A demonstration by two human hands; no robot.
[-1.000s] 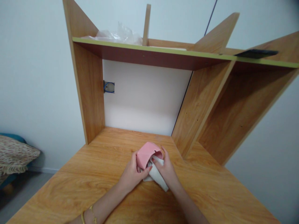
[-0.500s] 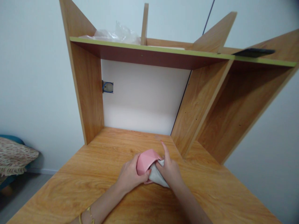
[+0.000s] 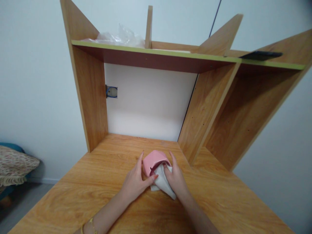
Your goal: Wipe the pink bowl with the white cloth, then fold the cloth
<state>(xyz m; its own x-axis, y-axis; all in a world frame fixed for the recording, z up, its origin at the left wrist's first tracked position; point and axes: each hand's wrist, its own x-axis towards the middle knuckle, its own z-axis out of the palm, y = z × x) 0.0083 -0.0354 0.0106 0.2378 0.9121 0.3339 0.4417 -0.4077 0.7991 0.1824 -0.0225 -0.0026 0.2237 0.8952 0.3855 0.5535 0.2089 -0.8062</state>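
A pink cup (image 3: 153, 160) lies tilted on its side on the wooden desk (image 3: 102, 182), its mouth facing me. My left hand (image 3: 135, 182) grips the cup from the left, thumb at its rim and fingers against its side. My right hand (image 3: 176, 180) holds a white cloth (image 3: 162, 183) bunched between its fingers and presses it into the cup's mouth. The cloth's loose end trails toward me over the desk.
The desk has upright wooden side panels (image 3: 92, 97) and a shelf (image 3: 156, 53) above. A crumpled clear plastic bag (image 3: 119, 36) lies on the shelf's left, a dark flat object (image 3: 262, 55) on its right. A patterned cushion (image 3: 14, 164) sits low at left.
The cup has turned slightly in my left hand between frames. My right hand has shifted the cloth around inside the cup's mouth. Both hands stay at the same spot on the desk.
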